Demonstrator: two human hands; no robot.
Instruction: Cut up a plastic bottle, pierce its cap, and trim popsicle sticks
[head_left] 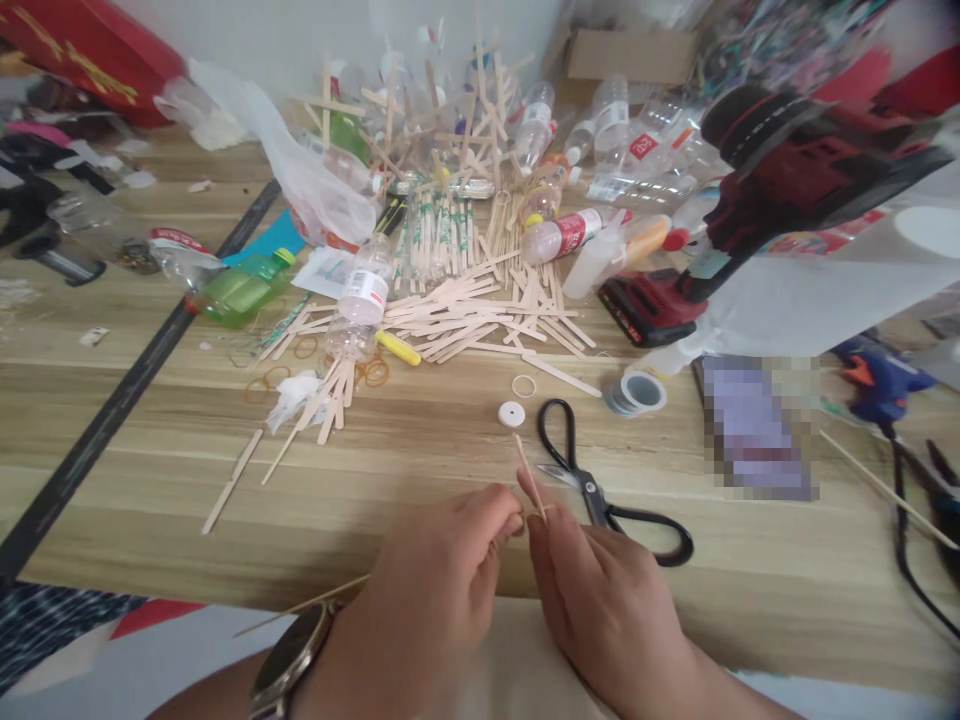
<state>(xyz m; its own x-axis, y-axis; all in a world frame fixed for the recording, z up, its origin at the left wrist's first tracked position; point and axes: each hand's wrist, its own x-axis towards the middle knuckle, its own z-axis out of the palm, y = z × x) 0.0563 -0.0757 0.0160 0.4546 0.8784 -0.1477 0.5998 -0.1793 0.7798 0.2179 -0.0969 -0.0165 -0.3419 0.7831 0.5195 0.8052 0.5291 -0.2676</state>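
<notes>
My right hand (611, 590) is closed, its thumb and fingers pinching a short wooden craft stick (531, 475) that points up and away from me. Close beside it, my left hand (442, 560) is also closed, fingertips pressed together near the stick; what they grip is too small to make out. A thin wooden skewer (300, 606) shows behind my left wrist, and I cannot tell whether that hand holds it. Black-handled scissors (589, 485) lie partly open just beyond my right hand, which covers a bit of them. A white round cap (511, 414) sits ahead of the fingertips.
Loose craft sticks (457, 315) spread across the mid-table, with plastic bottles (364, 295) around them. To the right are a red cordless drill (649, 308), a tape roll (637, 393), a blurred-out phone (757, 425) and a blue glue gun (881, 375). A yellow-handled tool (399, 348) lies left.
</notes>
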